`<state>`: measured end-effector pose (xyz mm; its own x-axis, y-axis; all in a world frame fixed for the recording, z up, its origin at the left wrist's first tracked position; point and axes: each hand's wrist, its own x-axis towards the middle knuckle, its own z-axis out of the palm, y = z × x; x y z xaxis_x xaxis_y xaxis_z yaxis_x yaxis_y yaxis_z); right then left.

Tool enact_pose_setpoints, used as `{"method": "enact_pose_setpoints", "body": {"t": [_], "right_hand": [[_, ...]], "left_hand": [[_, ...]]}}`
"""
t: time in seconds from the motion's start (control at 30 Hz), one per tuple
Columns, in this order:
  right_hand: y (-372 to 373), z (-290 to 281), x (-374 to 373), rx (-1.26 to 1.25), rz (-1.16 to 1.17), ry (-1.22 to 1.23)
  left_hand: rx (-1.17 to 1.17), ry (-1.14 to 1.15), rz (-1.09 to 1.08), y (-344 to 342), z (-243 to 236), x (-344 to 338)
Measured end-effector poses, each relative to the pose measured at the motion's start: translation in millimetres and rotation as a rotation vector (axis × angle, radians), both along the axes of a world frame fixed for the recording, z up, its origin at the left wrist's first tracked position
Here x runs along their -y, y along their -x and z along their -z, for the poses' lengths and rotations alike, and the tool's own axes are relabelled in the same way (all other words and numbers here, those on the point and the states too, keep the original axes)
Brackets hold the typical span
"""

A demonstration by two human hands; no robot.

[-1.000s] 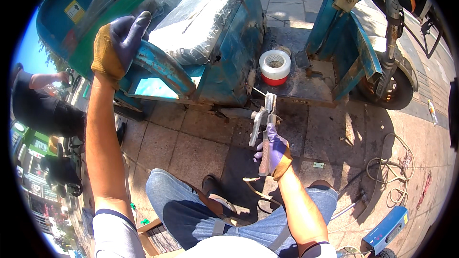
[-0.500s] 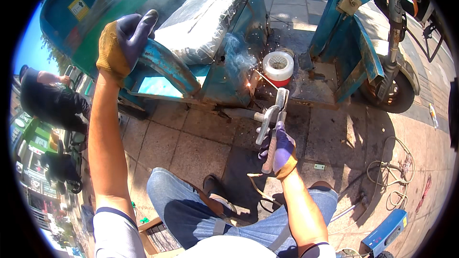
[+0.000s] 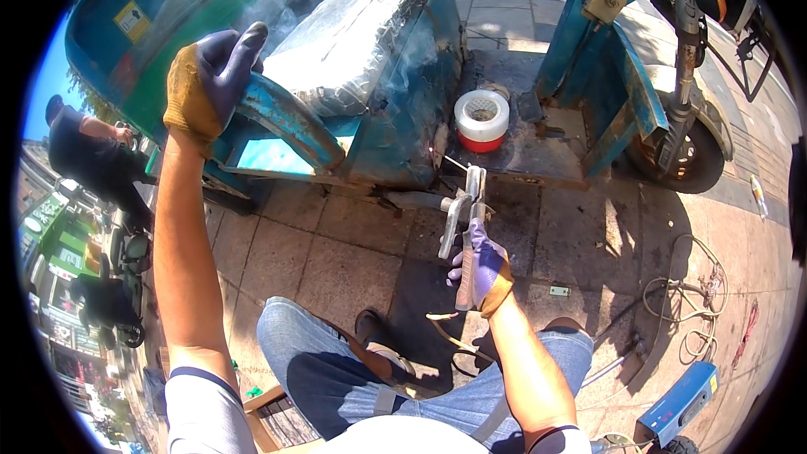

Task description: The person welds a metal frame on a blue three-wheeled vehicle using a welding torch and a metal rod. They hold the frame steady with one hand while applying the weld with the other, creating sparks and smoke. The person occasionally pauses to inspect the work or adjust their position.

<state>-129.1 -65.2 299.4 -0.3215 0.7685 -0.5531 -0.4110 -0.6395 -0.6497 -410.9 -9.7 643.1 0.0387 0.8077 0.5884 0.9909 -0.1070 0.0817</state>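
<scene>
My right hand (image 3: 489, 267), in a purple and yellow glove, is closed around the handle of a welding electrode holder (image 3: 466, 217). A thin welding rod (image 3: 455, 164) sticks out of its jaws toward the lower corner of the blue metal seat box (image 3: 403, 139). A small glow shows near the rod's tip; whether they touch, I cannot tell. My gloved left hand (image 3: 210, 84) is closed on the upper end of a curved blue metal bar (image 3: 294, 122), which slopes down to the tricycle's side.
A white and red tape-like roll (image 3: 482, 122) stands on the tricycle's footboard. Behind the bar lies a plastic-wrapped seat (image 3: 353, 38). Coiled cable (image 3: 702, 303) and a blue welding machine (image 3: 679, 403) are at the right. At the far left is another person (image 3: 92, 147).
The bright sparks have died away and the smoke has thinned and drifted. My right hand has drawn the electrode holder slightly down and left. My left hand keeps its hold.
</scene>
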Motion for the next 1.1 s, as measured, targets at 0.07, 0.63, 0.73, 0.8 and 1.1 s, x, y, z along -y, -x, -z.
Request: {"method": "enact_pose_setpoints", "body": {"t": [0.07, 0.63, 0.73, 0.8, 1.1], "right_hand": [[1, -1, -1, -0.005, 0.004, 0.016], [8, -3, -2, -0.061, 0.102, -0.085], [5, -6, -3, -0.075, 0.134, -0.125], [3, -6, 1, -0.045, 0.125, -0.123], [-1, -1, 5, -0.044, 0.094, -0.026]], "left_hand": [[0.019, 0.002, 0.001, 0, 1, 0], [0.002, -0.020, -0.018, -4, -1, 4], [0.001, -0.034, -0.024, -5, 0, 2], [-0.007, -0.029, -0.029, -2, 0, 2], [-0.035, -0.031, -0.034, -2, -1, 1]]}}
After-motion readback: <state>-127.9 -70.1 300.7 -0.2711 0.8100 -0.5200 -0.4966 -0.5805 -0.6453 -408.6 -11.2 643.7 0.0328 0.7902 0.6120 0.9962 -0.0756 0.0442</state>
